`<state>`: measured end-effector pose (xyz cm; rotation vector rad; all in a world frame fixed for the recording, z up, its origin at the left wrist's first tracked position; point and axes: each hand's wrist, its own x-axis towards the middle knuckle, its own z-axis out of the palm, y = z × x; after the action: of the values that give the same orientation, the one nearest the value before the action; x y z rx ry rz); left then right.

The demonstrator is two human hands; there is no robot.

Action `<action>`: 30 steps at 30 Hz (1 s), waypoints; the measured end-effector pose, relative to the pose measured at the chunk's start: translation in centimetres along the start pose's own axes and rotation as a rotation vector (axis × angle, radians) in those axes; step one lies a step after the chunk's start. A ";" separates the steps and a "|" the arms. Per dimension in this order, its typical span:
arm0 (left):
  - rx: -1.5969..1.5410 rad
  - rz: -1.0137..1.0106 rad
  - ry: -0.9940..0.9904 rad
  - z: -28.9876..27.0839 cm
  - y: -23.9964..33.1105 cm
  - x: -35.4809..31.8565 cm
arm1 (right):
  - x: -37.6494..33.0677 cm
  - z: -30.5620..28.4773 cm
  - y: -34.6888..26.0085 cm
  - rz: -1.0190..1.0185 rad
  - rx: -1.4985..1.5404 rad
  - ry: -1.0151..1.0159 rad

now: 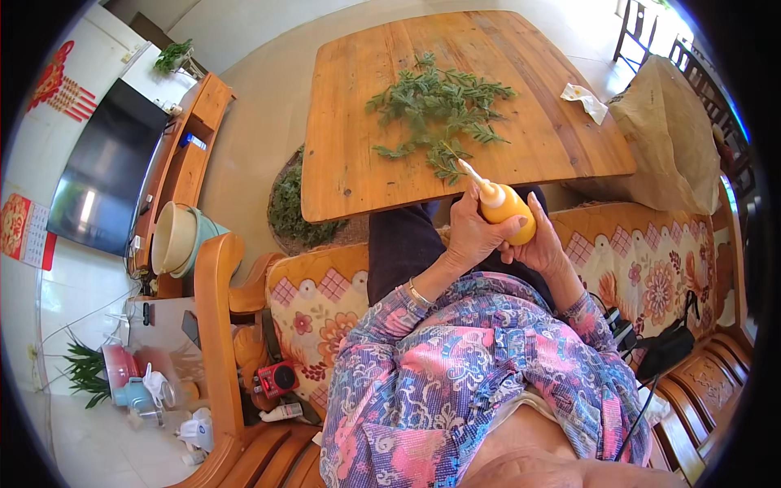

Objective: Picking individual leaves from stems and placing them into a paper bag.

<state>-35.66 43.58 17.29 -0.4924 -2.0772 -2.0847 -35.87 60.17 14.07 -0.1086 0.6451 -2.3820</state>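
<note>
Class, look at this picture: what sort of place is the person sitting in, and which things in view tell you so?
Most likely a home living room. A flat television stands on a wooden cabinet, the person sits on a carved wooden sofa with floral cushions, and a low wooden table stands in front, strewn with green sprigs.

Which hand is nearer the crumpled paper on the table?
Right. The right hand, gripping the orange squeeze bottle, sits below the crumpled paper; the left hand is further left.
</note>
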 end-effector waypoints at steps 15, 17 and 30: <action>0.629 0.432 0.306 -9.5 -2.7 4.8 | -2.7 -3.7 1.0 -0.396 -0.362 0.045; 0.917 0.341 0.295 -12.9 -2.2 5.9 | -3.1 -4.2 0.9 -0.394 -0.324 0.052; 1.123 0.626 0.031 -6.2 -4.1 5.0 | -3.2 -4.3 -0.4 -0.422 -0.235 0.074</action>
<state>-42.51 38.17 15.21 -0.7285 -2.2423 -0.4458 -34.64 64.24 10.80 -0.2836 1.0214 -2.7098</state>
